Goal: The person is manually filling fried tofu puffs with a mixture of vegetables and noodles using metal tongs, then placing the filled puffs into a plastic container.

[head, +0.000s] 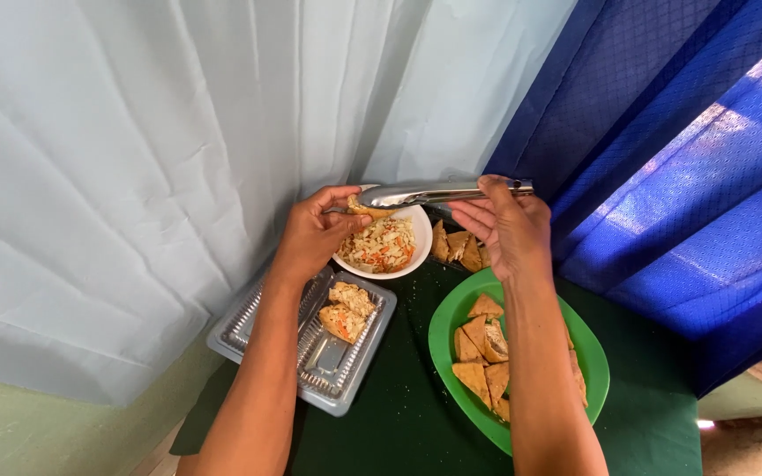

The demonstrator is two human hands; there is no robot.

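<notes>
Two hands are meeting above a white bowl [419,236] of shredded vegetable filling [384,246]; the metal tongs [434,192] are lying nearly level, long axis running left to right, tips pointing left toward a fried wedge [366,210]; whether the tong tips are touching it is unclear; the right hand [509,227] is gripping the tongs' handle end, fingers curled over it; the left hand [317,234] is pinching the wedge over the bowl's rim; below, a clear plastic tray [249,322] is holding two stuffed pieces [346,311]; a green plate [445,326] of fried wedges [480,353] is sitting partly under the right forearm; everything is resting on a dark green tablecloth [399,414].
</notes>
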